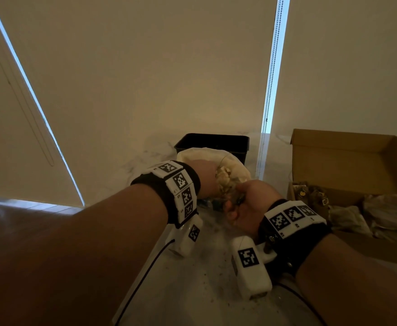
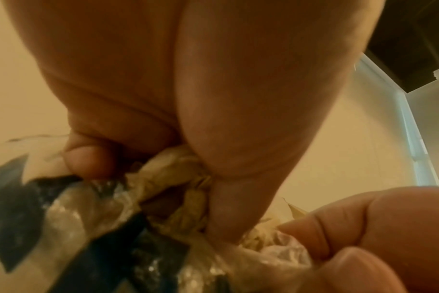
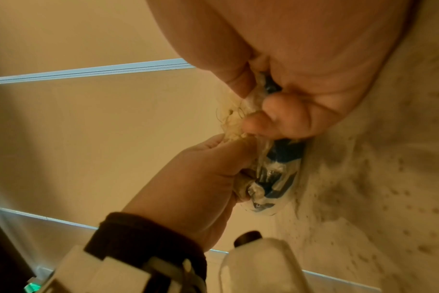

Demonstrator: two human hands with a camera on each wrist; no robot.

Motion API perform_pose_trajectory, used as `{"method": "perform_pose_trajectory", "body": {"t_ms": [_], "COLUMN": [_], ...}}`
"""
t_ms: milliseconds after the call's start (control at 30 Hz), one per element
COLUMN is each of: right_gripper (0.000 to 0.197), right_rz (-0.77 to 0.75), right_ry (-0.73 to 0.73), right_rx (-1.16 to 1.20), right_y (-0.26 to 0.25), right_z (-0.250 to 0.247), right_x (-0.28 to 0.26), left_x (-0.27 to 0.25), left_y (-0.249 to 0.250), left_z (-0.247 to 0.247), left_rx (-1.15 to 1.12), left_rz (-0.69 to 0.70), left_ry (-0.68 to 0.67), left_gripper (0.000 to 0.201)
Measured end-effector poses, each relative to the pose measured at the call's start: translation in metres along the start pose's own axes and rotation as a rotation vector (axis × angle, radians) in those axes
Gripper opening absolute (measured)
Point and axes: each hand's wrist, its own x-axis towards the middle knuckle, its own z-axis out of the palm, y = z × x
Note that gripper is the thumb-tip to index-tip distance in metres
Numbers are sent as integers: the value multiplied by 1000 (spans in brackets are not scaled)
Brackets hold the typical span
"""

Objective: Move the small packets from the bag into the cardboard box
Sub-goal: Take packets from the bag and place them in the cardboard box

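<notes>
A: What is seen around the work, the largest first?

B: Pale roller blinds [image 1: 145,67] are seen along the back, with a bead chain [image 1: 271,67] hung in the bright gap between two of them. A marble-patterned surface [image 1: 206,274] is spread below, and dark crumbs are scattered over it.

A: And on the right?

B: The cardboard box [image 1: 348,161] is set there with its lid raised. Small packets [image 1: 310,194] and crumpled paper [image 1: 381,212] are seen inside it. It is kept well apart from the hands.

A: What is placed behind the hands?

B: A black tub [image 1: 212,143] is stood at the back of the surface, and part of its front is hidden by a pale rounded thing that cannot be told clearly.

A: Where is the bag?

B: The bag [image 3: 271,172], clear plastic with blue print, is held up above the surface between the two hands. Pale packet material [image 2: 186,174] is bunched at its mouth.

A: How is each grip described?

B: The bag is clenched in the left hand [image 3: 193,178], with fingers curled round its side. Its top is pinched by the right hand [image 3: 296,95], thumb against curled fingers. Much of the bag is covered by both hands in the head view.

A: Anything smaller?

B: Marker-covered wristbands [image 1: 181,184] are worn on both wrists.
</notes>
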Motion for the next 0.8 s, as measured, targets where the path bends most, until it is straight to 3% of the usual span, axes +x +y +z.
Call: {"method": "perform_pose_trajectory", "body": {"t_ms": [100,300,667,800], "right_gripper": [11,13,16,31], "right_rz": [15,0,-11,-85], "right_ry": [-8,-1,-30,-11], "right_rx": [5,8,-28,-121], "right_y": [-1,-2,-6,-6], "right_z": [-1,-2,-6,-4], "right_x": [-1,0,-3,-6], "left_x": [0,-11,-28,-35], "left_y": [-1,-10,-22,-29], "left_z": [-4,-22,-40,-47], "left_rx": [-46,-147,-495,-751], "left_rz": [10,-5,2,-19], "left_ry": [-5,209,351,439], "left_gripper": [34,14,25,26]}}
